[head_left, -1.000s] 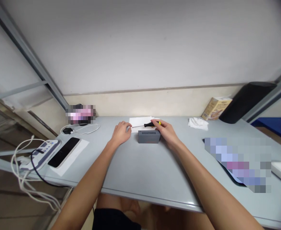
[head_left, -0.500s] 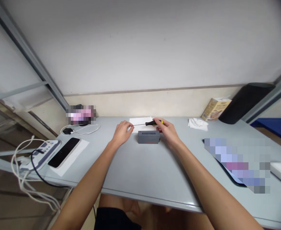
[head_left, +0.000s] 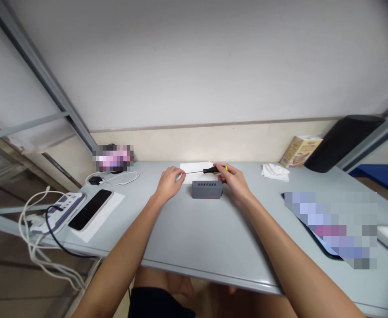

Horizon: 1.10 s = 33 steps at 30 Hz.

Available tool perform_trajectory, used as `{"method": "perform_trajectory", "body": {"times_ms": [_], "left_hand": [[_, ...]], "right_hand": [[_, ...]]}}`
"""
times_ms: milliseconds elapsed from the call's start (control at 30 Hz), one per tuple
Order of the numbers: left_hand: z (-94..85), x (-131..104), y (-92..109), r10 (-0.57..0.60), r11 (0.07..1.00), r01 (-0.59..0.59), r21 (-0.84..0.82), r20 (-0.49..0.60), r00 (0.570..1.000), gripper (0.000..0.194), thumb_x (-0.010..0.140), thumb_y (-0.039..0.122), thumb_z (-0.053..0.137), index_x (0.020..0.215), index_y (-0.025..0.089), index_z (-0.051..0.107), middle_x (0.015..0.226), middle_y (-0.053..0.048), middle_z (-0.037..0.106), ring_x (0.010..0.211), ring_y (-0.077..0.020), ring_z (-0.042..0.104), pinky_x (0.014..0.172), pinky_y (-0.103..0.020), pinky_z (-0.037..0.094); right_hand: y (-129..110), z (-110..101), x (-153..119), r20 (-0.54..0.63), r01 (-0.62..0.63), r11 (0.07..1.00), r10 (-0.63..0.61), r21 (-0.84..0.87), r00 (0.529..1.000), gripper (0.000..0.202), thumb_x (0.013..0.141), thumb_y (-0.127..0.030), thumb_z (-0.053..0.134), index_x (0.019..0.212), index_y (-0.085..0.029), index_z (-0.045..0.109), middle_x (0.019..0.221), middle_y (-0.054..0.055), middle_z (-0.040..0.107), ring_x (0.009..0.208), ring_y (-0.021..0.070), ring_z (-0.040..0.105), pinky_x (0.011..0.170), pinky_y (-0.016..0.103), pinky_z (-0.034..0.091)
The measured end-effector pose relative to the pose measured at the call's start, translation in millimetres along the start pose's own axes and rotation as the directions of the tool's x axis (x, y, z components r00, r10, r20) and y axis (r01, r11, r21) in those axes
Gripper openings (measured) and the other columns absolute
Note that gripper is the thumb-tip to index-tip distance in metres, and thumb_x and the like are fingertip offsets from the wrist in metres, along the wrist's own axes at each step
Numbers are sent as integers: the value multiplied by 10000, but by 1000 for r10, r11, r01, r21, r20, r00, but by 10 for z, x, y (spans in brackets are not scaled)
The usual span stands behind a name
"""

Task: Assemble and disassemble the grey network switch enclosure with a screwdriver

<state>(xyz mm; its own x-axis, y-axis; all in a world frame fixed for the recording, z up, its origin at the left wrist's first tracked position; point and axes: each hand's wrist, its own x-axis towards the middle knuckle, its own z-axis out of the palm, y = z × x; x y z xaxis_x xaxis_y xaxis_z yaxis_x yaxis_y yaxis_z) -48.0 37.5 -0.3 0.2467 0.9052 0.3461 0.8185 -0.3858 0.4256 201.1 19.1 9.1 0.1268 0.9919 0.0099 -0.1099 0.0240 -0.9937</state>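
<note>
A screwdriver [head_left: 210,170] with a black and yellow handle lies level in the air above the back of the desk, its thin shaft pointing left. My right hand [head_left: 231,179] grips the handle end. At the other end, my left hand [head_left: 170,182] pinches the shaft's tip between thumb and fingers; whether a small part is there too is too small to tell. Just in front of the screwdriver, between my hands, a dark grey metal box [head_left: 207,190] with a row of vent slots sits on the desk. White paper [head_left: 194,166] lies behind it.
On the left of the desk [head_left: 207,238] are a power strip [head_left: 59,214] with cables, a phone [head_left: 91,210] on paper and a black charger [head_left: 96,180]. To the right lie crumpled tissue [head_left: 275,172], a yellow carton [head_left: 300,151], a black cylinder [head_left: 342,143] and a blurred-out flat device.
The whole view has shifted very slightly. Both hands keep the same hold on the screwdriver, and the grey box stays in place.
</note>
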Motion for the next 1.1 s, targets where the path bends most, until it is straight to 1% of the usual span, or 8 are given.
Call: {"method": "perform_trajectory", "body": {"times_ms": [233, 633, 867, 1000, 1100], "left_hand": [[-7, 0, -8, 6, 1000, -6, -2, 6, 1000, 232, 1050, 333, 560, 1037, 228, 767, 1071, -80, 717, 1075, -259, 637, 1000, -420, 488], [-5, 1, -19, 23, 999, -23, -31, 13, 1000, 242, 1063, 323, 553, 1046, 231, 776, 1073, -79, 714, 1068, -256, 637, 998, -407, 476], [-2, -1, -25, 50, 996, -50, -69, 9, 999, 235, 1058, 323, 567, 1068, 223, 779, 1094, -93, 699, 1092, -270, 630, 1004, -423, 478], [-19, -2, 21, 73, 988, -73, -133, -3, 997, 226, 1054, 318, 574, 1058, 213, 774, 1105, -97, 692, 1094, -265, 630, 1018, -424, 477], [-40, -2, 88, 93, 969, -99, -227, -39, 995, 205, 1043, 309, 597, 1027, 203, 772, 1087, -88, 695, 1068, -247, 638, 992, -393, 487]], "right_hand": [[-26, -12, -7, 0, 5, 999, -5, 32, 1000, 500, 723, -618, 818, 1012, -210, 809, 789, 6, 669, 677, 139, 498, 683, 303, 394], [-15, -25, 15, 11, 14, 1000, -14, 16, 1000, 504, 733, -622, 806, 1019, -207, 807, 757, 2, 657, 672, 146, 495, 675, 304, 387], [-19, -36, 24, 1, 23, 1000, -23, 10, 1000, 466, 745, -602, 810, 1002, -213, 815, 768, 1, 677, 655, 129, 500, 654, 287, 395], [-26, -40, 42, -31, 55, 997, -53, 47, 998, 479, 725, -601, 837, 1006, -215, 801, 779, -5, 684, 637, 114, 516, 621, 272, 399], [-28, -52, 61, -73, 124, 988, -117, 92, 990, 530, 714, -622, 852, 1042, -214, 772, 761, -25, 664, 608, 100, 524, 590, 256, 402]]}}
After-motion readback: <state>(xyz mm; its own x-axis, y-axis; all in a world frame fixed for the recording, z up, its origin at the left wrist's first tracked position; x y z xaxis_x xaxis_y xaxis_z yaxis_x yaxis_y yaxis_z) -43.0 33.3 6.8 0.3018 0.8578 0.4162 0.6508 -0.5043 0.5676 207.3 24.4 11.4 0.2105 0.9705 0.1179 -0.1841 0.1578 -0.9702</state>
